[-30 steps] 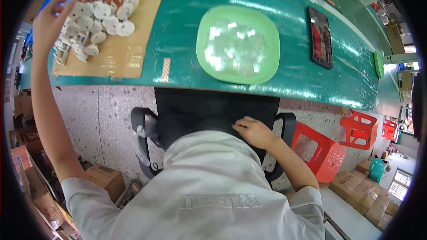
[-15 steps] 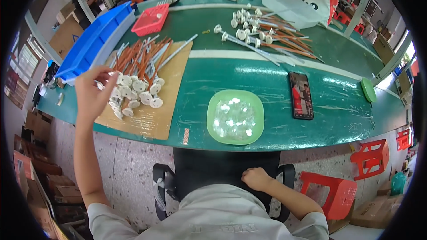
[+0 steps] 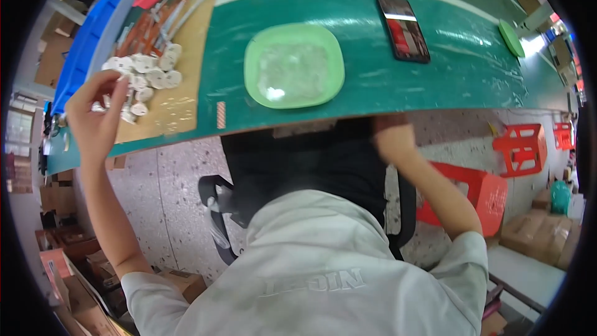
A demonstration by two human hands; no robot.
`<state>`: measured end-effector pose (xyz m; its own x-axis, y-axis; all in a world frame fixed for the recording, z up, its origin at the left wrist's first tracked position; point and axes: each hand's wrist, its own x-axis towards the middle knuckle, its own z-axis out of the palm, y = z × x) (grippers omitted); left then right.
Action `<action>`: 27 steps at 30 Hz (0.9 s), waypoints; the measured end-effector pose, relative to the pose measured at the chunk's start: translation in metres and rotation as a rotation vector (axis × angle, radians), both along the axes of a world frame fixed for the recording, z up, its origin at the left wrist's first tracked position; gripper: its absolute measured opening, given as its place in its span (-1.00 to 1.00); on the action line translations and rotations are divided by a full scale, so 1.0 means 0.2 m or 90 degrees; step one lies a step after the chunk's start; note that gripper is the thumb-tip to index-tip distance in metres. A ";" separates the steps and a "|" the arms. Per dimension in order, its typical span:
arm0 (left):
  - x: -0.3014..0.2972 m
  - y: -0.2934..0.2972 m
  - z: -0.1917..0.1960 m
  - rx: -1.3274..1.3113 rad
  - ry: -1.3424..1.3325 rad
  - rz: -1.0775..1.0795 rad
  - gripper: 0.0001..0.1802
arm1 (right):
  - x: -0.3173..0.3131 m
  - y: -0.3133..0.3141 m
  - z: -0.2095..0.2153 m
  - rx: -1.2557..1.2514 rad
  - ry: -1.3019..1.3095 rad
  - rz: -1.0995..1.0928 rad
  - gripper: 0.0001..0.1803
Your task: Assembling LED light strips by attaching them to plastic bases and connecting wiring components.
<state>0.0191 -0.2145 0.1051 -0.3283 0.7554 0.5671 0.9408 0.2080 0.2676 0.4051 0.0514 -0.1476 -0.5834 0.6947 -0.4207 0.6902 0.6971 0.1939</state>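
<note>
On cardboard (image 3: 181,104) | left hand (image 3: 92,113) at white-capped rods (image 3: 145,62) | caps (image 3: 155,78) nearward, shafts (image 3: 148,30) away-right

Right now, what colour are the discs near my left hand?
White discs, clearest in the head view.

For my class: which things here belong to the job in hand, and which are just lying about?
Likely part of the job:
white discs at the left-hand grip
brown and grey rods beside them
cardboard sheet beneath
green bowl, possibly

Probably just lying about:
dark phone
red stools
cardboard boxes on the right
</note>
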 end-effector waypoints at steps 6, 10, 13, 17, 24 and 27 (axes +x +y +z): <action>-0.03 -0.14 -0.13 0.010 -0.015 0.026 -0.89 | -0.04 -0.08 0.20 -0.050 0.244 0.207 -0.62; -0.03 -0.13 -0.19 0.045 -0.088 -0.012 -0.91 | 0.10 -0.28 -0.06 -0.184 0.454 0.657 -0.62; 0.08 -0.15 -0.19 0.027 -0.022 -0.056 -0.93 | 0.03 0.03 -0.17 0.010 0.290 0.296 -0.58; 0.31 -0.17 -0.32 -0.005 0.139 -0.155 -0.84 | 0.09 0.35 -0.25 0.316 0.385 0.109 -0.66; 0.68 -0.09 -0.87 -0.438 -0.081 -0.360 -0.77 | 0.10 -0.50 0.08 -0.460 0.123 0.295 -0.65; 0.73 -0.04 -1.15 -0.514 -0.162 -0.323 -0.71 | 0.12 -0.51 0.10 -0.635 0.238 0.313 -0.79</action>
